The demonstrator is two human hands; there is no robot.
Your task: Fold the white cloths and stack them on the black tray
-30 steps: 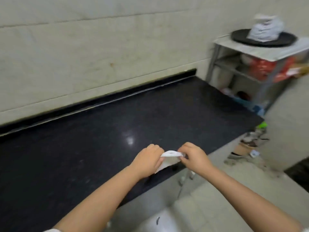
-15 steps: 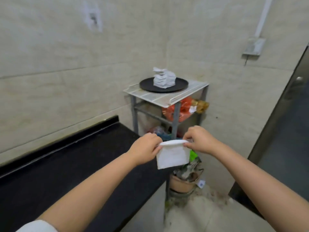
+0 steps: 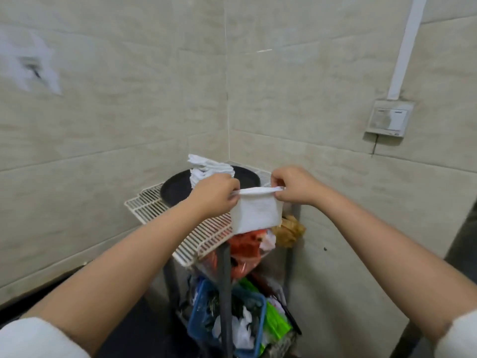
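Hanging at the centre of the view, a folded white cloth (image 3: 255, 211) of soft, faintly ribbed terry forms a near-square panel, its top fold stretched into a taut, slightly bowed band. The left hand (image 3: 215, 195) pinches the cloth's upper left corner, fingers curled in over the thumb, knuckles turned up. The right hand (image 3: 291, 184) pinches the upper right corner the same way, wrist bent down. Both bare forearms reach in from 7 and 5 o'clock, white sleeve (image 3: 38, 337) edges showing at the bottom corners.

Below the cloth, toward 6 o'clock, a blue plastic basket (image 3: 254, 329) holds crumpled white and green scraps, and above it sit red plastic bags (image 3: 245, 246) and a brown, fibrous clump (image 3: 289, 229). A dark metal post (image 3: 224, 285) of the rack runs up through this clutter.

Behind the hands, at 10 o'clock from the cloth, a white wire shelf (image 3: 160, 202) of thin parallel bars carries the round black tray (image 3: 175, 188), matte and shallow-rimmed. On the tray, partly hidden by the left hand, stands a stack of white cloths (image 3: 206, 169), its top layers rumpled and leaning.

Farthest back, glossy beige wall tiles (image 3: 129, 99) meet in a corner at 12 o'clock; a grimy wall switch (image 3: 388, 120) with white conduit (image 3: 405, 47) above it sits at 2 o'clock.
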